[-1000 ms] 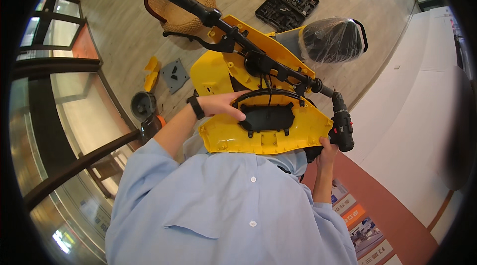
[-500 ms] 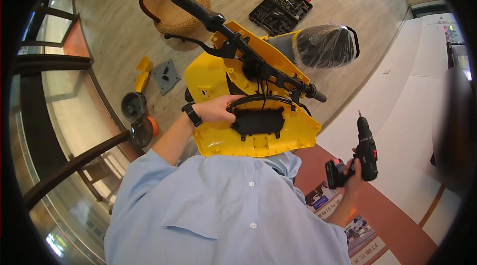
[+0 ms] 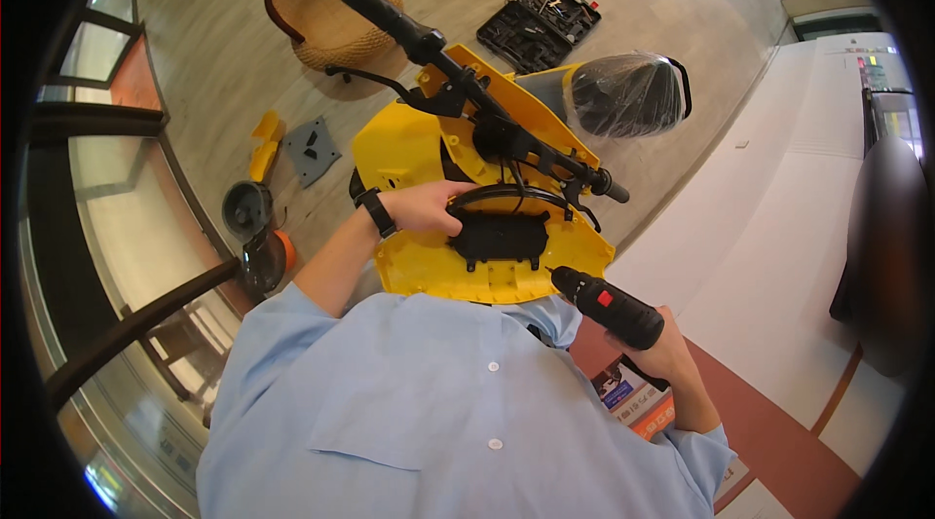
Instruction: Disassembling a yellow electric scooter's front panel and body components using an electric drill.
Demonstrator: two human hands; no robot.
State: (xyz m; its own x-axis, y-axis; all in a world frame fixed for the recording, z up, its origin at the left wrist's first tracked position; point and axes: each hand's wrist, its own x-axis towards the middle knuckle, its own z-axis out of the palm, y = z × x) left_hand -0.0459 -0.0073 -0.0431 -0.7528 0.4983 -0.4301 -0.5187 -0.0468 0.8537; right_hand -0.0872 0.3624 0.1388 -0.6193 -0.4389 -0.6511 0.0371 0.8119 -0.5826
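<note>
A yellow scooter front panel (image 3: pixel 429 261) lies inner side up against my shirt, below the black handlebar (image 3: pixel 477 95). On its inner side sits a black plastic box (image 3: pixel 502 235), with a curved black strip (image 3: pixel 511 192) along the edge above it. My left hand (image 3: pixel 426 207), with a black watch on the wrist, grips the panel's left edge, thumb by the box. A black cordless drill (image 3: pixel 614 305) is held in my right hand (image 3: pixel 662 349). Its bit points left, close to the panel's lower right edge; whether it touches I cannot tell.
Beyond the handlebar stands a plastic-wrapped seat (image 3: pixel 628 95). An open tool case (image 3: pixel 541 20) and a wicker chair (image 3: pixel 336 13) are on the floor. Left lie a grey plate (image 3: pixel 312 151), a yellow part (image 3: pixel 264 144) and dark round housings (image 3: pixel 248 210). A white wall (image 3: pixel 769 188) runs along the right.
My right hand has swung the drill left, from pointing up beside the wall to pointing at the panel's lower right edge. My left hand keeps its hold on the panel.
</note>
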